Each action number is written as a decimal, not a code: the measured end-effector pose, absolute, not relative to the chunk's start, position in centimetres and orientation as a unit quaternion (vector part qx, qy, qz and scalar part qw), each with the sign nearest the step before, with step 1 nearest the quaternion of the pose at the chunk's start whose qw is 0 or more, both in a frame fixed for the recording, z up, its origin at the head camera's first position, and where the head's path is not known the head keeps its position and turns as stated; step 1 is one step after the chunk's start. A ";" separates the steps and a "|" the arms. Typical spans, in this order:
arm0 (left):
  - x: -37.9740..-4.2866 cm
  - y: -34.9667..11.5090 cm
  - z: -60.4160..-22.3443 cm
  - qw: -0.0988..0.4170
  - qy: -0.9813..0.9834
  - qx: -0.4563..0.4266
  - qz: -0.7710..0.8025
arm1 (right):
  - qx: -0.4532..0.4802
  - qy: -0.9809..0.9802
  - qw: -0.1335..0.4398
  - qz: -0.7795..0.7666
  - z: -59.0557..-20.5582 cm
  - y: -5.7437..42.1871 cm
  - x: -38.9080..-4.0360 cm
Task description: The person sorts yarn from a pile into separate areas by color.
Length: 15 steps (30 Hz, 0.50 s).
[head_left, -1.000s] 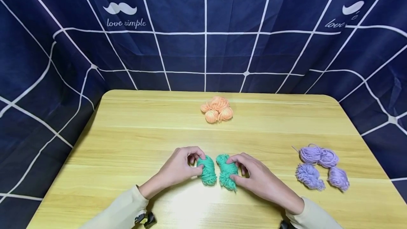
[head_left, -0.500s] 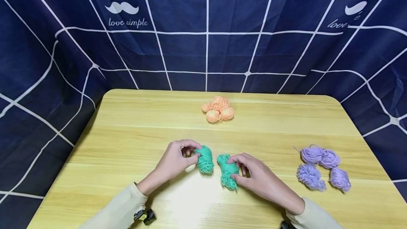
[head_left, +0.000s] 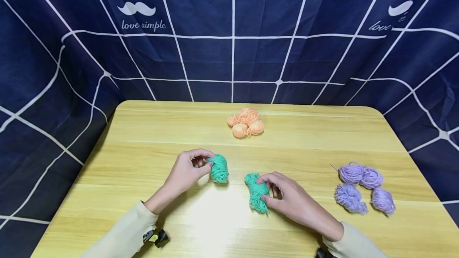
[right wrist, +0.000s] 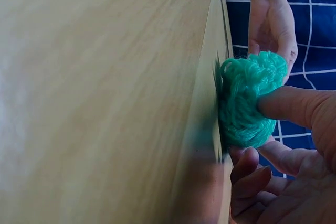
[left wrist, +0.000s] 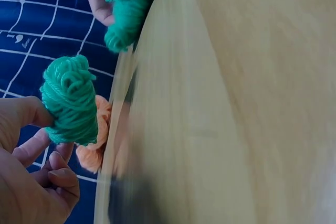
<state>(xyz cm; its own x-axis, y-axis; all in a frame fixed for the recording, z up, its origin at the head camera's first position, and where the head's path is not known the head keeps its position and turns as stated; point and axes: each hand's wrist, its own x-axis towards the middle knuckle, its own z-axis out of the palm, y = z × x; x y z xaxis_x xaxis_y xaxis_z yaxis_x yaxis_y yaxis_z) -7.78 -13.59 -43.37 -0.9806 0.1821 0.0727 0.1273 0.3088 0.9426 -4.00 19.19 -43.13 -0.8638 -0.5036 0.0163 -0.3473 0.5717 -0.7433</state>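
Observation:
Between thumb and fingers my left hand (head_left: 189, 169) pinches a small green yarn skein (head_left: 219, 169). In the left wrist view that skein (left wrist: 71, 100) appears raised off the table, its looped end up. My right hand (head_left: 287, 194) grips a second green yarn skein (head_left: 257, 193), longer and with loose loops at both ends, to the right of the first. The right wrist view shows this skein (right wrist: 253, 100) close to the tabletop, with the thumb pressed on its side. A gap of bare wood separates the two skeins.
At the back middle of the wooden table (head_left: 161, 126) lies a cluster of peach yarn balls (head_left: 247, 117). Several purple yarn skeins (head_left: 349, 199) lie at the right. A dark blue gridded cloth (head_left: 201, 19) hangs behind and at the sides.
My left hand has moved left and farther back with its green yarn skein, widening the gap. The right hand and its skein have stayed nearly in place.

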 end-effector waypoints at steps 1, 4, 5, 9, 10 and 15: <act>-7.9 -13.8 -43.3 0.023 0.810 0.090 0.579 | -0.242 0.881 0.098 -0.395 -43.1 19.2 -4.0; -8.2 -14.3 -43.4 0.015 0.812 0.080 0.578 | -0.240 0.881 0.097 -0.395 -43.2 19.2 -4.0; -8.3 -14.5 -43.4 0.012 0.813 0.077 0.578 | -0.240 0.881 0.097 -0.395 -43.2 19.1 -4.0; -8.6 -15.3 -43.2 0.001 0.814 0.056 0.578 | -0.233 0.883 0.098 -0.395 -43.0 19.1 -4.0; -8.7 -15.5 -43.2 0.000 0.813 0.050 0.579 | -0.232 0.883 0.099 -0.395 -43.0 19.1 -4.0; -8.7 -16.7 -43.3 0.002 0.814 0.027 0.580 | -0.229 0.885 0.100 -0.393 -42.9 19.0 -3.9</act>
